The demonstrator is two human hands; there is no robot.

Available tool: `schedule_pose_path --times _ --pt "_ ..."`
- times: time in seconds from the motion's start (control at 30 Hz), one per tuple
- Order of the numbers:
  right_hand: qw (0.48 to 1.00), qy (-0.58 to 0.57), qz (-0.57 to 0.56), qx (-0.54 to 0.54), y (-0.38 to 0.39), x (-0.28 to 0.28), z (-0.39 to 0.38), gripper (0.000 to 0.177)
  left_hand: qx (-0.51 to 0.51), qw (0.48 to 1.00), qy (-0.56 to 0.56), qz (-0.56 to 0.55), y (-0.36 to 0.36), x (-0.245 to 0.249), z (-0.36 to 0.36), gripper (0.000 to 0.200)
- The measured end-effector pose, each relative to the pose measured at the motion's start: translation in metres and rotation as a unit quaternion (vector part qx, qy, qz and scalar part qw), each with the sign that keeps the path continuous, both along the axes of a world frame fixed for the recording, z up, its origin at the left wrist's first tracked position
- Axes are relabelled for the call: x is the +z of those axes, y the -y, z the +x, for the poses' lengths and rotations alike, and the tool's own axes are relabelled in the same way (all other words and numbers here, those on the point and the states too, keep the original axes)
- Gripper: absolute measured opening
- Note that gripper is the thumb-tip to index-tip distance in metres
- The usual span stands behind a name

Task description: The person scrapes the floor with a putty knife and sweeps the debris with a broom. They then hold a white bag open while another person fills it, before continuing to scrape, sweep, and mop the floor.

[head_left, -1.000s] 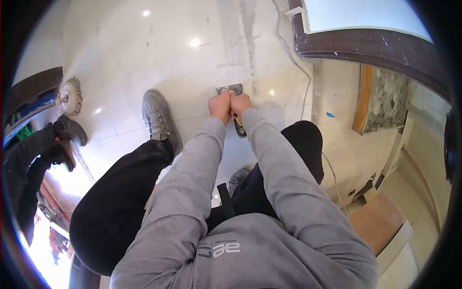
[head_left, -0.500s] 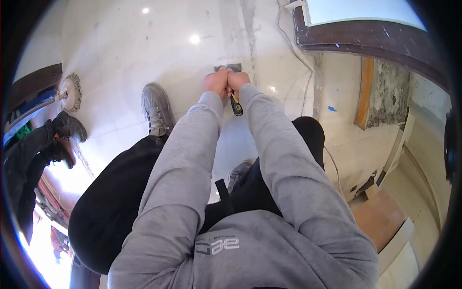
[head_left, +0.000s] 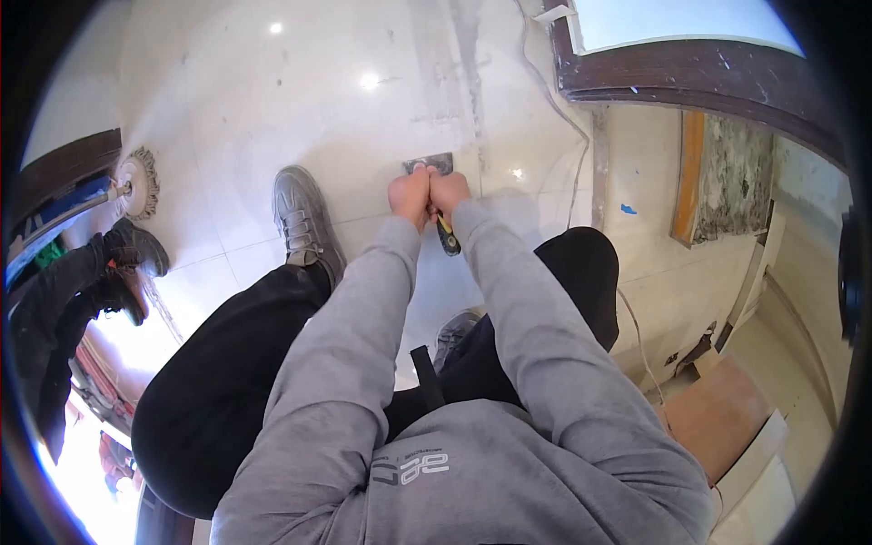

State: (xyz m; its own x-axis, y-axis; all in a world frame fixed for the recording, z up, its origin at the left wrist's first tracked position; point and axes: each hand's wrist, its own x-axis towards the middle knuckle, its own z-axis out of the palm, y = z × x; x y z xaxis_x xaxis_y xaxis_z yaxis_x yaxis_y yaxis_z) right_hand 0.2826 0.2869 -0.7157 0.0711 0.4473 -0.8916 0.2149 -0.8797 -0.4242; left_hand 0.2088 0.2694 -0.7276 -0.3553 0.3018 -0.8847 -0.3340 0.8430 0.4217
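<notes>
Both of my hands are wrapped round a scraper with a wide flat blade [head_left: 438, 163] and a black and yellow handle [head_left: 448, 238]. My left hand [head_left: 410, 195] grips it from the left, and my right hand [head_left: 449, 191] presses against it from the right. The blade lies on the pale tiled floor [head_left: 363, 127], just beyond my fingers. The handle's end sticks out below my hands, toward my body. Dark smears run along the floor beyond the blade. My fingertips are partly hidden.
Another person's dark shoes [head_left: 136, 247] stand at the left near a round brush [head_left: 138, 184]. A cable [head_left: 556, 102] crosses the floor on the right. A dark frame [head_left: 672, 73], a stained board [head_left: 734, 177] and a brown panel [head_left: 718, 413] are at the right.
Both hands have drawn the scraper back toward my body, so its blade lies nearer to me. My grip looks the same.
</notes>
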Motion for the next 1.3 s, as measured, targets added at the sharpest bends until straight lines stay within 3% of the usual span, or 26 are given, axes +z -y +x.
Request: schedule_pose_path --times 0.1,0.2,0.23,0.3,0.37,0.4,0.47,0.5,0.53,0.6,0.63,0.7,0.77,0.9,0.97,1.0,1.07,1.1,1.17,1.2,1.23,1.3 --pt "0.999 -0.026 -0.005 0.018 -0.040 -0.012 -0.004 0.053 0.024 0.994 0.053 0.093 -0.033 0.012 -0.009 0.042" --pt "0.997 -0.052 0.015 0.047 -0.056 -0.004 -0.009 0.053 0.036 0.992 0.092 0.083 -0.055 0.006 -0.017 0.043" --pt "0.997 -0.053 0.031 0.048 -0.053 0.003 -0.008 0.052 0.004 0.992 0.059 0.110 -0.042 0.007 -0.016 0.047" --pt "0.995 0.013 0.039 0.086 -0.021 -0.004 0.014 0.050 -0.037 0.996 -0.008 0.086 -0.011 0.016 0.007 0.051" --pt "0.972 0.168 0.106 0.127 0.026 -0.033 0.052 0.054 -0.056 0.996 -0.011 0.069 0.030 -0.037 0.048 0.054" --pt "0.971 0.173 0.104 0.127 0.032 -0.012 0.062 0.054 -0.058 0.996 -0.007 0.069 0.036 -0.034 0.064 0.054" --pt "0.983 0.156 -0.016 0.095 0.025 0.042 0.078 0.065 0.033 0.994 0.104 0.014 0.044 -0.025 0.093 0.053" --pt "0.982 0.161 -0.019 0.094 0.030 0.030 0.090 0.065 0.037 0.984 0.173 0.017 0.040 0.002 0.091 0.054" --pt "0.980 0.167 0.027 0.100 0.035 0.007 0.100 0.066 0.037 0.984 0.176 0.014 0.039 0.004 0.096 0.054" --pt "0.977 0.168 0.079 0.109 0.049 -0.029 0.107 0.068 0.143 0.975 0.166 -0.021 0.026 0.001 0.100 0.048" --pt "0.957 0.229 0.134 0.119 0.060 -0.043 0.107 0.063 0.144 0.975 0.165 -0.019 0.024 0.002 0.099 0.048" --pt "0.931 0.289 0.184 0.126 0.052 -0.036 0.107 0.060 0.071 0.989 0.131 -0.023 0.023 0.005 0.097 0.046" --pt "0.988 0.113 0.046 0.096 0.022 -0.013 0.107 0.055 0.042 0.991 0.129 -0.008 0.012 0.001 0.095 0.046" --pt "0.992 0.096 0.019 0.077 0.017 0.014 0.098 0.056 0.023 0.997 0.075 0.010 0.029 -0.004 0.098 0.048" --pt "0.985 0.135 0.050 0.090 0.037 -0.020 0.102 0.059 -0.037 0.998 0.044 0.000 0.025 0.013 0.090 0.048" --pt "0.977 0.175 0.066 0.104 0.051 -0.041 0.107 0.062 -0.036 0.998 0.045 0.002 0.031 -0.002 0.091 0.048" --pt "0.974 0.187 0.077 0.105 0.041 -0.054 0.109 0.066 -0.152 0.985 -0.076 0.028 0.040 -0.055 0.098 0.047" --pt "0.986 0.139 0.048 0.080 0.027 -0.059 0.111 0.066 -0.147 0.986 -0.074 0.024 0.027 -0.041 0.099 0.047" --pt "0.995 0.091 0.003 0.048 0.033 -0.046 0.113 0.066 0.011 0.998 0.064 -0.022 0.009 0.005 0.097 0.054" --pt "0.987 0.131 0.022 0.091 0.032 -0.023 0.110 0.066 0.007 0.998 0.063 -0.028 0.024 -0.004 0.099 0.054" --pt "0.975 0.167 0.054 0.138 0.023 -0.009 0.103 0.067 -0.062 0.998 0.007 -0.010 0.034 -0.025 0.098 0.052" --pt "0.976 0.171 0.096 0.098 0.040 -0.054 0.106 0.060 -0.112 0.993 -0.033 0.005 0.040 -0.034 0.095 0.050"
